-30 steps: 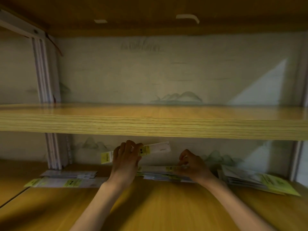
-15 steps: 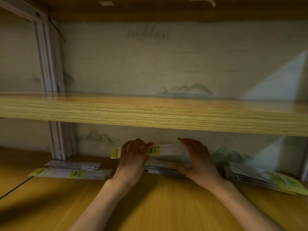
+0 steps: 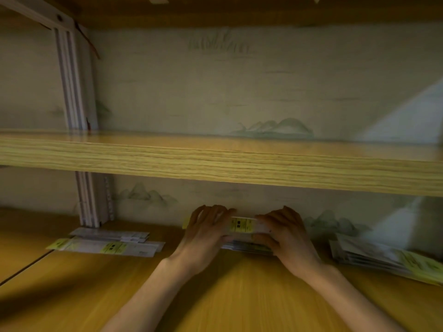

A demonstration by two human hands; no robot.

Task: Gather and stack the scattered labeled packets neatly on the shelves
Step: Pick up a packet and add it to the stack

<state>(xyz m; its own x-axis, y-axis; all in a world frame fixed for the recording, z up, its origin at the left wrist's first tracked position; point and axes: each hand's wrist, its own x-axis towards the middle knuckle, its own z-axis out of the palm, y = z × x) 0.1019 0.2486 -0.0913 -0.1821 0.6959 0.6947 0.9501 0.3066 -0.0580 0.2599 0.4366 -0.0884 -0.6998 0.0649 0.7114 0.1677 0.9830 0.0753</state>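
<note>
Yellow-labelled packets (image 3: pixel 242 225) sit on the lower shelf (image 3: pixel 215 295), near the back wall, held between both hands. The left hand (image 3: pixel 203 232) curls its fingers round the left end of the top packet; the right hand (image 3: pixel 284 232) grips the right end. More packets lie at the left (image 3: pixel 107 243) and right (image 3: pixel 383 258).

Dim, warm light; a bright wedge falls on the back wall (image 3: pixel 407 111) at right; edges bow and blur.
</note>
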